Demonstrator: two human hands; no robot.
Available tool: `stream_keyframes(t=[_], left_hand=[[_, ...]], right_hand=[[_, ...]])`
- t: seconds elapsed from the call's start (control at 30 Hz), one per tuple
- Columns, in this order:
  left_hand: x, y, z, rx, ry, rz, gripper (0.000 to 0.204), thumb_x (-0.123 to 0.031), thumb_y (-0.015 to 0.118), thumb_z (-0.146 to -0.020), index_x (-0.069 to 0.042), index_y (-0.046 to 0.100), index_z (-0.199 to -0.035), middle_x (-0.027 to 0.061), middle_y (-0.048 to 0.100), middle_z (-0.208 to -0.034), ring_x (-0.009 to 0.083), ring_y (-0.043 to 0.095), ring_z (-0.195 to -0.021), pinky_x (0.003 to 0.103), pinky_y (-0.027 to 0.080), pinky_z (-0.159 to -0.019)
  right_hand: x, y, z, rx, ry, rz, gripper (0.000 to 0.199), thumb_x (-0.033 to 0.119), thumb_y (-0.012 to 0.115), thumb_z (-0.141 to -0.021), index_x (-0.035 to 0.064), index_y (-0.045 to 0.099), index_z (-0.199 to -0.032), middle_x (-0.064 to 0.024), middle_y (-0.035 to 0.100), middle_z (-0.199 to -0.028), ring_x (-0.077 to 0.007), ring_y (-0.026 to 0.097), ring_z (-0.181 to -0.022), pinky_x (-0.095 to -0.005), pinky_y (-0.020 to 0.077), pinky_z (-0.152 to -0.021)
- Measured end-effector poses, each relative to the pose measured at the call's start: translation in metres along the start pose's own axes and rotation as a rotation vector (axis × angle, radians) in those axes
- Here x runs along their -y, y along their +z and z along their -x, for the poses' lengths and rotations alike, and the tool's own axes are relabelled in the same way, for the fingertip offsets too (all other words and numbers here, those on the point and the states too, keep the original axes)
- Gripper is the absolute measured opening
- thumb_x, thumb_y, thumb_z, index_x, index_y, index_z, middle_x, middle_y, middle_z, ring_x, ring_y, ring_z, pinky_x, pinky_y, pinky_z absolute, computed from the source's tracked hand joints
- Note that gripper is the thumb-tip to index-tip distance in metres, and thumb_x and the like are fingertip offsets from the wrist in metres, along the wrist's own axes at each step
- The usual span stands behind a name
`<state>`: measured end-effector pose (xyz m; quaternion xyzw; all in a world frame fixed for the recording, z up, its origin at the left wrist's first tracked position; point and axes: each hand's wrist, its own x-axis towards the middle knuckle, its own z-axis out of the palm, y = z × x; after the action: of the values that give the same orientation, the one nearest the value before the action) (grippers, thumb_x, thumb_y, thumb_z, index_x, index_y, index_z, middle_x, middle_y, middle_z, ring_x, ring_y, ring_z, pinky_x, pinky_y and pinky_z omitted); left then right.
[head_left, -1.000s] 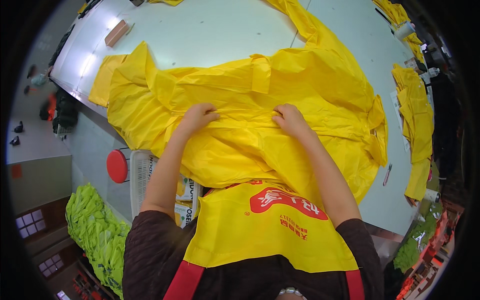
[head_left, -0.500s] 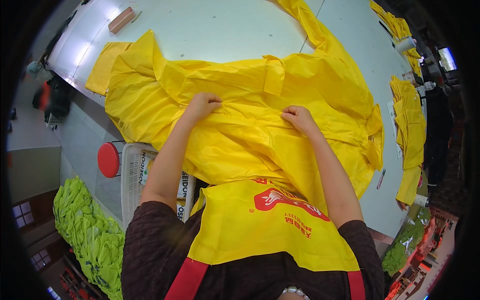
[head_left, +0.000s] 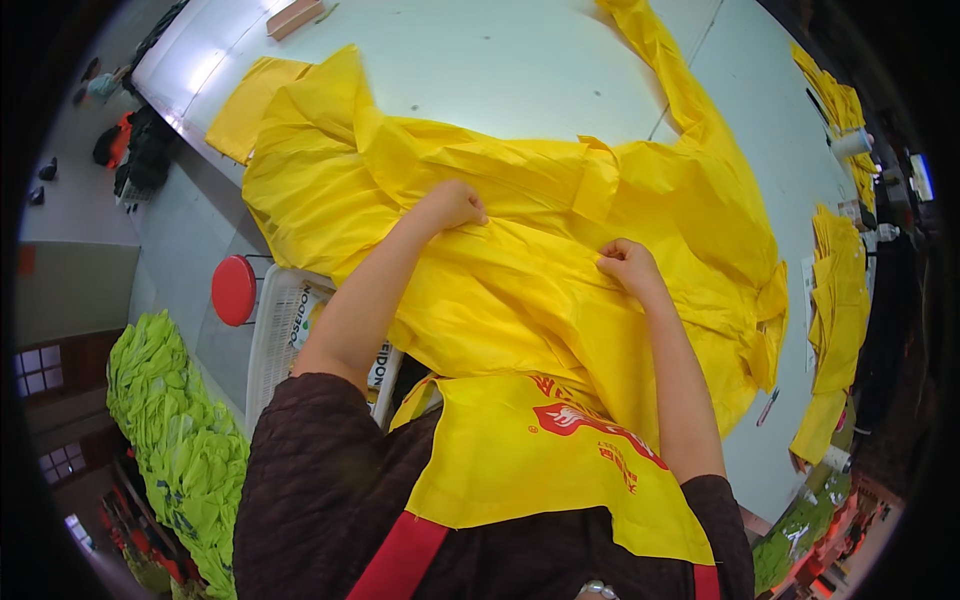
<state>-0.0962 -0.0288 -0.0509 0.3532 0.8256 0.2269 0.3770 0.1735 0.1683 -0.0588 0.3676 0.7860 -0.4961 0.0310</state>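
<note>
Left hand (head_left: 456, 206) and right hand (head_left: 632, 268), apart, pinched yellow cloth (head_left: 490, 310) (rumpled and creased) lying across the pale table (head_left: 500, 70).

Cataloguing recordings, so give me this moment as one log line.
left hand: pinching yellow fabric | right hand: pinching same fabric, farther right | support: pale table | nearby: red stool, white basket

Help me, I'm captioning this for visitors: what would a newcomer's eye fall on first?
Probably the big crumpled yellow material across the middle, spread over the pale table, with the left hand and right hand pinching it. Next, perhaps, the lime-green heap at lower left and the round red stool above it.
</note>
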Motion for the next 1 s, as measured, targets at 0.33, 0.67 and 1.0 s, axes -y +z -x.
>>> stream_keyframes(t=[0.33, 0.67, 1.0], left_hand=[[-0.005, -0.001, -0.003, 0.055, -0.005, 0.013, 0.016, -0.019, 0.074, -0.065, -0.007, 0.067, -0.073, 0.0046, 0.064, -0.066, 0.0145, 0.057, -0.060, 0.029, 0.046, -0.055], [-0.010, 0.036, -0.006, -0.128, 0.194, 0.086, 0.011, -0.013, 0.067, -0.069, -0.005, 0.066, -0.076, 0.0078, 0.065, -0.071, 0.0172, 0.060, -0.065, 0.030, 0.047, -0.060], [-0.043, 0.067, 0.040, -0.183, 0.347, -0.314, 0.016, -0.012, 0.058, -0.071, -0.005, 0.062, -0.085, 0.0141, 0.062, -0.084, 0.0313, 0.059, -0.081, 0.039, 0.048, -0.070]], right_hand=[[0.000, -0.005, -0.022, 0.189, -0.016, 0.165, 0.020, 0.009, 0.069, -0.066, 0.0008, 0.062, -0.083, -0.0045, 0.061, -0.068, -0.0122, 0.056, -0.062, -0.0250, 0.0452, -0.058], [-0.034, 0.028, 0.035, -0.472, -0.601, 0.523, 0.014, 0.020, 0.056, -0.079, 0.0072, 0.059, -0.086, -0.0118, 0.061, -0.076, -0.0308, 0.056, -0.071, -0.0400, 0.0397, -0.068], [-0.139, -0.090, 0.058, -0.709, -0.475, 0.668, 0.015, 0.018, 0.049, -0.086, 0.0057, 0.057, -0.086, -0.0137, 0.059, -0.075, -0.0339, 0.052, -0.069, -0.0427, 0.0376, -0.066]])
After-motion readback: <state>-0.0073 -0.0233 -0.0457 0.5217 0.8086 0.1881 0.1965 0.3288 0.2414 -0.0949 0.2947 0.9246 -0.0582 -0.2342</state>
